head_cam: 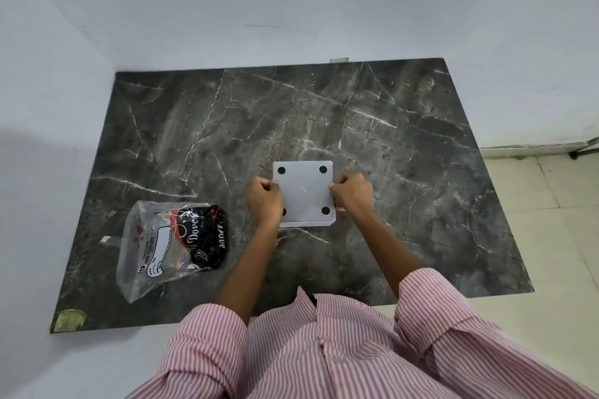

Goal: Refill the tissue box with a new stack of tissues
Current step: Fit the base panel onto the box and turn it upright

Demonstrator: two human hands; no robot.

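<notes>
A white square tissue box (pixel 304 193) lies upside down on the dark marble table (pixel 405 146), its flat base up with round black feet at the corners. My left hand (pixel 263 199) grips its left edge and hides the near-left foot. My right hand (pixel 351 193) grips its right edge. To the left lies a clear plastic pack of tissues (pixel 171 244) printed in black, red and white, untouched by either hand.
The table sits in a corner of white walls at the back and left. A yellowish sticker (pixel 69 320) marks the near-left corner, with a small scrap of tape (pixel 105 239) beside the pack. Pale tiled floor (pixel 551 204) lies to the right.
</notes>
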